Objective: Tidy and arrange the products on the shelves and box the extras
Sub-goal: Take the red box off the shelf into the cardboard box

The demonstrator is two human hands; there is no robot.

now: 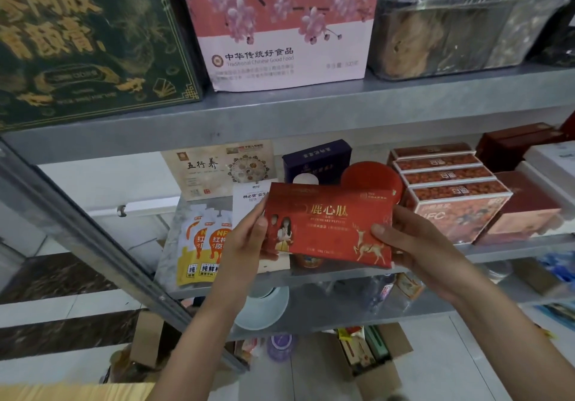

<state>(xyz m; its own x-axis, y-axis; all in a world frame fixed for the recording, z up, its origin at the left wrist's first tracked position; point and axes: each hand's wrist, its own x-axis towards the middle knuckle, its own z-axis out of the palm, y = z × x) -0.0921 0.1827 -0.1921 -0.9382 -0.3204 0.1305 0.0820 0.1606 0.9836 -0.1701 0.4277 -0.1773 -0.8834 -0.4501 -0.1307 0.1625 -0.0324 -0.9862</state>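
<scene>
Both hands hold one red box (329, 226): the left hand (249, 238) grips its left edge, the right hand (417, 245) its right.

- A grey metal shelf (311, 111) fills the view, its boards one above another.
- A grey metal post (77, 235) slants down on the left.
- A white wall (109, 182) stands behind it.
- Pale floor tiles (435, 354) lie below, on the right.
</scene>
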